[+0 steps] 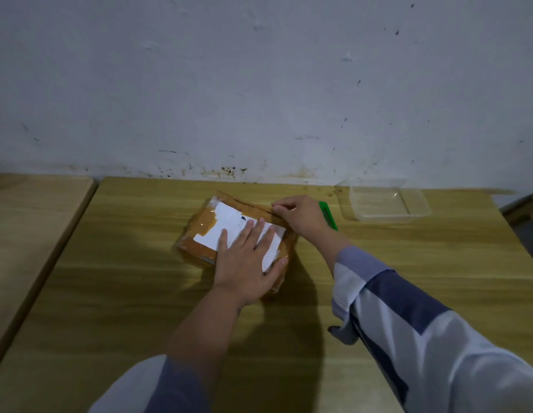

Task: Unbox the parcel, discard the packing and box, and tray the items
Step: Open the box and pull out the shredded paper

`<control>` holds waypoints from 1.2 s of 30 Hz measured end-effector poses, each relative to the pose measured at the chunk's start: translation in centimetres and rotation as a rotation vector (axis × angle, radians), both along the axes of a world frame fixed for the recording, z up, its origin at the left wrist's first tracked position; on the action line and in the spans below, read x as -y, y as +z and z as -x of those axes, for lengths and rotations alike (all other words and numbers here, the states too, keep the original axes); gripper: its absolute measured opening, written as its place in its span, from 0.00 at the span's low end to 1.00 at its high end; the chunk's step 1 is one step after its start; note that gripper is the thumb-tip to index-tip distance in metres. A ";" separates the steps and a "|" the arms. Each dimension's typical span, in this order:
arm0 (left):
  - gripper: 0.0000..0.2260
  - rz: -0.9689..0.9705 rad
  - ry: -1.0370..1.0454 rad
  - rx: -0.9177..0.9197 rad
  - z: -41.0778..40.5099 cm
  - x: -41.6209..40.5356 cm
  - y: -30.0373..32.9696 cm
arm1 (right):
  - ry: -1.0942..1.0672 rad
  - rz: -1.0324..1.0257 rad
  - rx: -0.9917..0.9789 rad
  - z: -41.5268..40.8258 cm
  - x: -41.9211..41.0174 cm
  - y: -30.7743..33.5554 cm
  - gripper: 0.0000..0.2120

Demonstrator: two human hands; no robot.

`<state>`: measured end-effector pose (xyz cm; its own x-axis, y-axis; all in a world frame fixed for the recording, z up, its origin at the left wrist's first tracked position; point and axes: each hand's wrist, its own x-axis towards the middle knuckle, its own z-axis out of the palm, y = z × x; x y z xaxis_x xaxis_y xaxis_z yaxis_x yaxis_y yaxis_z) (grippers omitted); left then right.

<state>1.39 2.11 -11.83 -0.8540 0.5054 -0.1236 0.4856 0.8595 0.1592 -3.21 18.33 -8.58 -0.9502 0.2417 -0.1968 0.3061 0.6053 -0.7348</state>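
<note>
Two hands on parcel (217,231), left hand (247,263) spread flat, right hand (301,217) pinching far edge (tape seam)

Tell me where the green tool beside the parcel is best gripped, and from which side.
Probably by the near end of the green tool, from the right. It lies flat on the table, its long axis running front to back. The right hand picking at the parcel crowds its left edge, while the side toward the clear tray is open. A thumb-and-finger grip across its narrow width suits it.

Two bare hands, white long sleeves (455,347) with blue-grey blocks, right cuff pale blue, left sleeve pushed up
</note>
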 end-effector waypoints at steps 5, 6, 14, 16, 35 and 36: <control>0.32 0.074 -0.105 0.097 0.9 2.2 1.6 | -0.023 -0.056 0.046 -1.2 0.4 0.1 0.08; 0.31 0.095 -0.083 0.110 1.1 2.5 1.9 | -0.044 -0.055 0.055 -1.7 0.6 0.1 0.07; 0.26 0.205 0.159 0.092 0.1 5.3 2.4 | -0.048 0.324 0.189 -7.6 6.2 0.3 0.21; 0.25 0.191 0.198 0.083 -0.9 6.1 2.3 | -0.029 0.430 0.237 -8.4 7.8 0.4 0.21; 0.30 0.051 0.487 0.035 -5.1 11.4 2.3 | 0.416 -0.256 -0.029 -2.3 5.9 0.3 0.16; 0.30 0.082 0.489 0.053 -4.6 11.5 2.5 | 0.412 -0.251 -0.016 -3.0 5.6 0.5 0.15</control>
<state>6.02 -9.43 -9.38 -0.9801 0.0338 -0.1956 0.0154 0.9954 0.0950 -0.23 12.69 -8.07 -0.9791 -0.1179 -0.1655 -0.0067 0.8328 -0.5535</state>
